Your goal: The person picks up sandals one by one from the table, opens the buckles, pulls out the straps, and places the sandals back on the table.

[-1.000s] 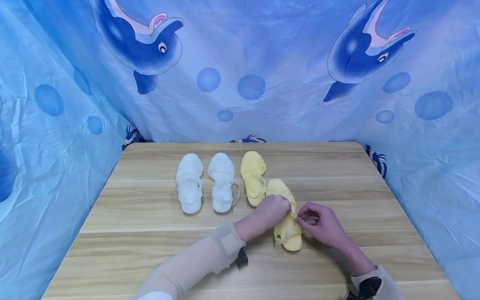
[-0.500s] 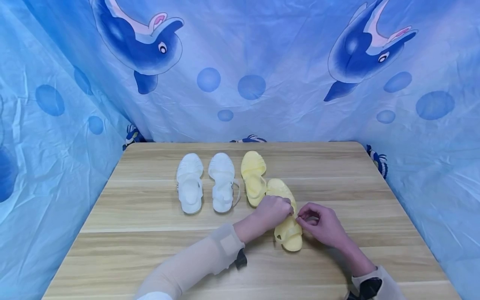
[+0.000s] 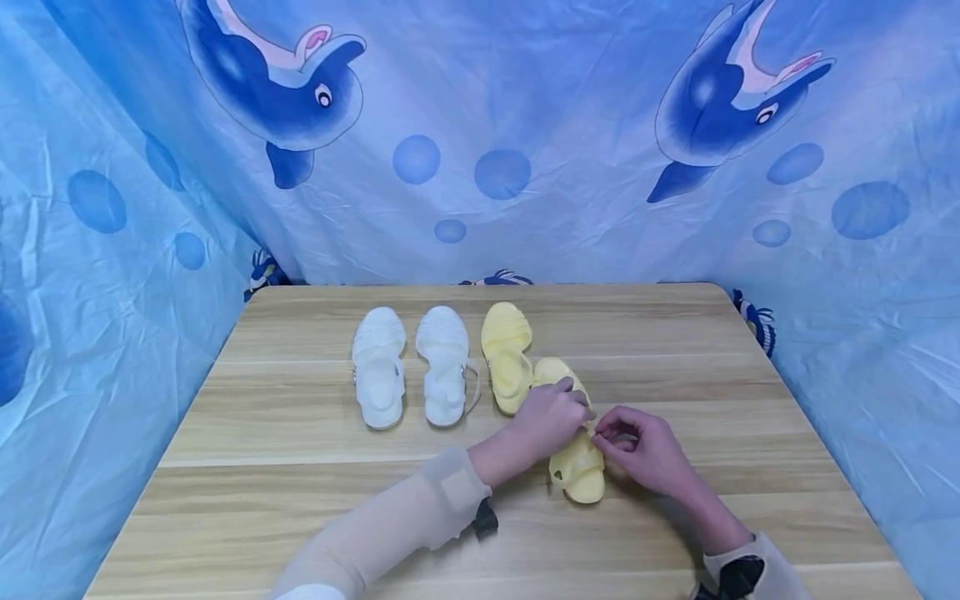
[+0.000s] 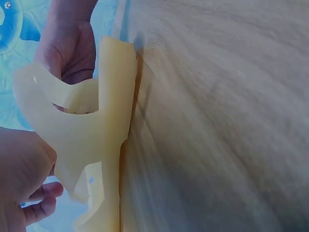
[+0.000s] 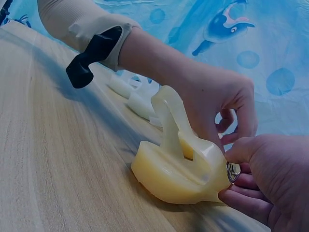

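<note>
A yellow jelly sandal [image 3: 576, 460] lies sole down, its toe away from me. Its heel strap arches up in the right wrist view. On its right side sits a small metal buckle [image 5: 233, 172], pinched between the thumb and fingers of my right hand [image 3: 647, 450]. Across the sandal's middle reaches my left hand [image 3: 551, 415], fingers bent close to the buckle. The left fingertips are hidden, so a hold on the strap end cannot be made out. The other yellow sandal [image 3: 507, 354] lies just beyond, touching or nearly touching the first one's toe.
Two white sandals [image 3: 378, 367] [image 3: 444, 365] stand side by side at the left on the wooden table [image 3: 300, 500]. A blue curtain [image 3: 465, 108] printed with dolphins closes off the back and both sides. Dark straps circle both wrists.
My left hand has shifted slightly right and lifted a little, and its index finger now stands raised. My right hand and the sandals have stayed put.
</note>
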`<state>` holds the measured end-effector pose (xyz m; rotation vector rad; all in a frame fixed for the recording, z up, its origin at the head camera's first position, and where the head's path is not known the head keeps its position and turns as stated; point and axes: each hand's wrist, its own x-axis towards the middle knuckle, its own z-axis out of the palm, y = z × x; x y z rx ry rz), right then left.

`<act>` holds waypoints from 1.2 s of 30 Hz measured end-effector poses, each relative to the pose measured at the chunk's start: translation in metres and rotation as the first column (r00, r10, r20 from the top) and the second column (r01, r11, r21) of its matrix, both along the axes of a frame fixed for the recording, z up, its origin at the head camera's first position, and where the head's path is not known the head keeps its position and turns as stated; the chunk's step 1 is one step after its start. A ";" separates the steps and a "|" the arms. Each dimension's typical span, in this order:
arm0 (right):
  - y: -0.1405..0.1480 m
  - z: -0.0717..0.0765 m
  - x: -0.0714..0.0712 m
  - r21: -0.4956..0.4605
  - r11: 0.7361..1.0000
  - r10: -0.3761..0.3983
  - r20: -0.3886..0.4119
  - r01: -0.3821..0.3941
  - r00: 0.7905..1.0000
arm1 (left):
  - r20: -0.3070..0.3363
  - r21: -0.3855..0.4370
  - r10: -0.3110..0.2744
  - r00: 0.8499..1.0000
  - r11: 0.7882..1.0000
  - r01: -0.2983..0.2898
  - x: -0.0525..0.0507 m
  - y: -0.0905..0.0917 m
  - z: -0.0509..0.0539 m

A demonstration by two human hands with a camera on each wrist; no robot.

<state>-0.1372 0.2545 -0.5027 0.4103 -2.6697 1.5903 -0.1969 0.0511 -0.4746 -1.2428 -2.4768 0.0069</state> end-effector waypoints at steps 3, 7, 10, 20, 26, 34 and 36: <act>0.000 0.001 0.000 0.001 1.000 0.000 -0.003 0.000 1.000 | -0.012 -0.003 -0.010 1.000 1.000 0.010 0.001 0.001 0.001; 0.001 0.002 0.000 0.004 1.000 0.000 -0.003 0.000 1.000 | 0.024 -0.009 0.008 1.000 1.000 -0.007 0.001 0.000 0.000; 0.000 0.002 0.000 0.001 1.000 0.003 0.000 -0.003 1.000 | 0.052 -0.007 0.029 0.998 1.000 -0.029 0.002 0.000 -0.001; 0.000 0.000 0.002 -0.019 1.000 -0.006 -0.006 0.005 1.000 | 0.078 -0.010 0.071 0.994 0.997 -0.070 0.003 0.002 -0.002; 0.000 -0.002 0.003 -0.022 1.000 -0.021 0.004 0.021 1.000 | 0.067 0.002 0.010 0.998 1.000 -0.010 0.004 0.004 -0.002; 0.001 -0.003 0.001 -0.040 0.999 -0.010 -0.018 0.009 1.000 | 0.053 -0.055 0.040 0.998 0.998 -0.037 0.002 0.003 -0.003; 0.001 -0.002 0.000 -0.041 0.999 -0.008 -0.025 0.007 1.000 | 0.071 -0.064 0.049 0.996 0.997 -0.044 0.001 0.002 -0.003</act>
